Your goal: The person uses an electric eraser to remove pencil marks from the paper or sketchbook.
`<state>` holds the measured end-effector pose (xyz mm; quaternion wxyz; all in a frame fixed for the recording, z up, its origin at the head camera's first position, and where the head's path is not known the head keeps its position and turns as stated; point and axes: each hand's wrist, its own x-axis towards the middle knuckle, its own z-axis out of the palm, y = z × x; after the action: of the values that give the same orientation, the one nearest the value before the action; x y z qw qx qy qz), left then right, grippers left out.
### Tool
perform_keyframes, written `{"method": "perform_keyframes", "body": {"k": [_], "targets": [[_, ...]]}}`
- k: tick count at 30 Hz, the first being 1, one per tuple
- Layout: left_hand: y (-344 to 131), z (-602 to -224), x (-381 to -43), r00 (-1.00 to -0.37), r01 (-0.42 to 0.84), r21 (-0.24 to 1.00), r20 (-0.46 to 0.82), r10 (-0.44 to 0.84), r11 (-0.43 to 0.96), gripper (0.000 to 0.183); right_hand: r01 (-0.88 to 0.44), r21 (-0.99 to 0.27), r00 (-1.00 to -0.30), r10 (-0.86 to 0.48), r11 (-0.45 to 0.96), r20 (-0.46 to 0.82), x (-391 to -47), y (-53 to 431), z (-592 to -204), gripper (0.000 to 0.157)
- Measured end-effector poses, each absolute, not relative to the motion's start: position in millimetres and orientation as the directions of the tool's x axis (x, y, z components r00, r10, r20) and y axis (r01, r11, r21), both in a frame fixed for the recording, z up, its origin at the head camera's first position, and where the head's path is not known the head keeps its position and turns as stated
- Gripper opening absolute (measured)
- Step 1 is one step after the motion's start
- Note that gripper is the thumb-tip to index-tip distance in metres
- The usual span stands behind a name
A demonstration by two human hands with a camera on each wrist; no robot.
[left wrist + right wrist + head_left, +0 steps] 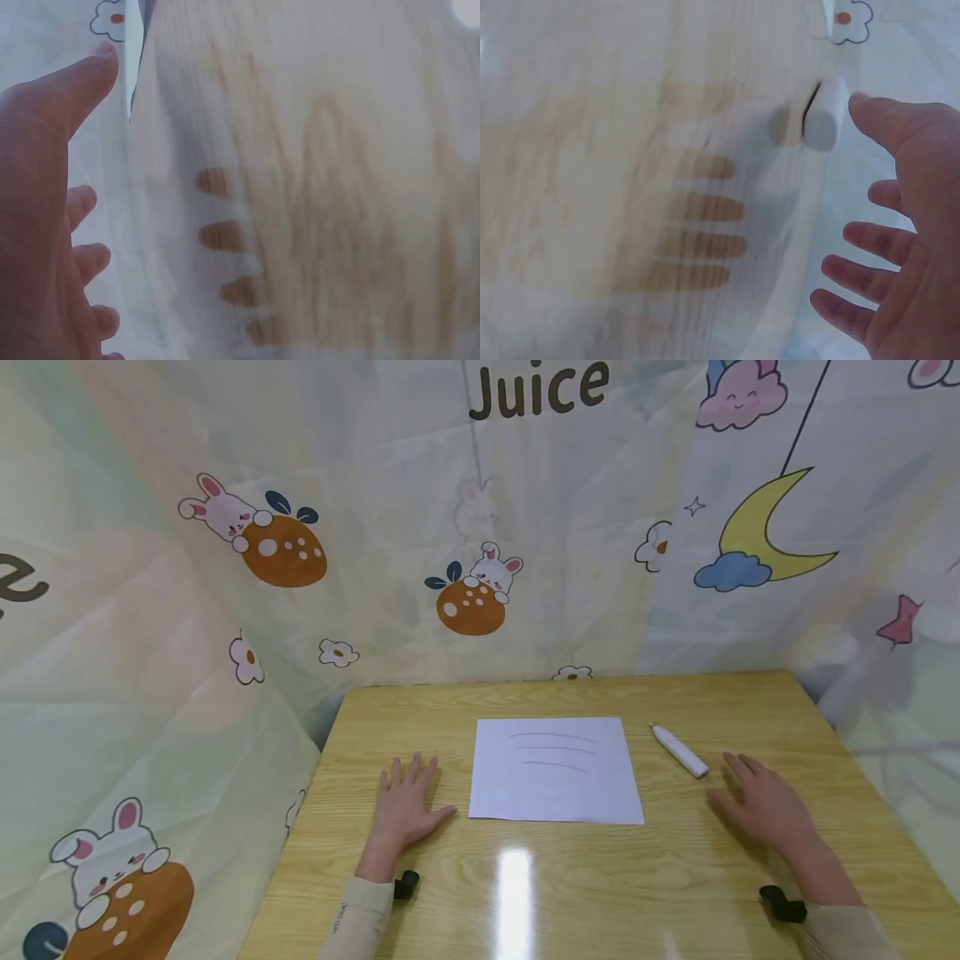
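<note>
White pen-shaped tool (678, 750) is seen lying slantwise on the table (600, 877), at the right of the head frame, its thin tip aimed at the upper left and its thick end turned toward the right hand (768, 802). Nothing is gripped: a wide space is left between thumb and fingers of the right hand, just beside that thick end, and the left hand (405, 806) is spread, holding nothing, left of the sheet of paper (555, 797). For a sure pick-up, the tool is probably best pinched around its middle rather than nudged at its end, since a smooth body could roll or skid. The tip should be kept clear of the fingers, being too small to identify. If the three faint lines (557, 747) in the sheet's upper half are to be worked on, the paper is best steadied by flat left fingers at its lower left corner.
</note>
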<state>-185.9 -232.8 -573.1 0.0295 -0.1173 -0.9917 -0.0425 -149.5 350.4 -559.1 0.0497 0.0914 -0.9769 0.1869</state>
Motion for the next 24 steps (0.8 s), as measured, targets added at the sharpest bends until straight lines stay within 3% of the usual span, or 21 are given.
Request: {"method": "perform_keyframes", "body": {"k": [12,17,24], "targets": [[-221.1,-574.0,-185.3,-0.957,0.289,0.183,0.069,0.281,0.94,0.086,-0.227,-0.445,-0.97,-0.161,0.866,0.183,-162.3,333.2,-559.0,0.057],[-212.7,-573.9,-189.8,-0.938,0.347,0.233,0.073,0.34,0.908,0.08,-0.236,-0.461,-0.966,-0.154,0.855,0.209,-172.7,322.0,-560.2,0.054],[-199.0,-573.1,-194.4,-0.904,0.426,0.266,0.085,0.419,0.865,0.071,-0.193,-0.464,-0.979,-0.136,0.864,0.154,-190.5,312.6,-557.5,0.052]]}}
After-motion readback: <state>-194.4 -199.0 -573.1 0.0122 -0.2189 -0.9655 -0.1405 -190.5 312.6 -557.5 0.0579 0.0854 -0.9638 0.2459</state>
